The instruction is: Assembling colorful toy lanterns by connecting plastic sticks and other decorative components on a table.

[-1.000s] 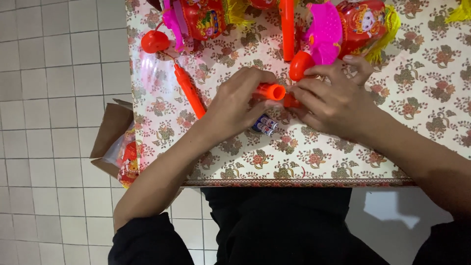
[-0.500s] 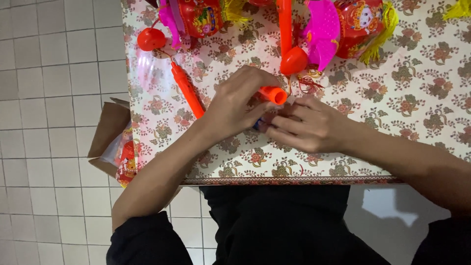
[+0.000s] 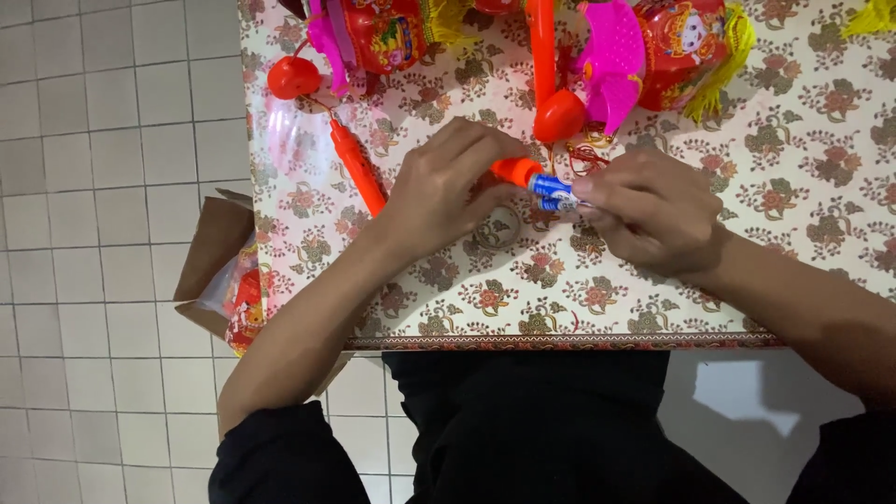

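Near the middle of the frame, the left hand [image 3: 446, 191] pinches the open end of an orange tube-shaped handle [image 3: 514, 172] between thumb and fingers, most of the handle hidden inside the closed grip. The right hand [image 3: 653, 219], just right of centre, holds small blue and white batteries [image 3: 553, 191] in its fingertips, their ends touching the mouth of the orange handle; how many batteries there are cannot be told. Both hands hover just above a table covered with a floral cloth [image 3: 803, 159]. Left of the left hand a second orange stick [image 3: 357, 168] lies slantwise on the cloth. Along the upper edge lie red and pink toy lanterns [image 3: 691, 47] with yellow tassels. At the left, beside the table, an open cardboard box [image 3: 210, 252] sits on the white tiled floor [image 3: 84, 187].
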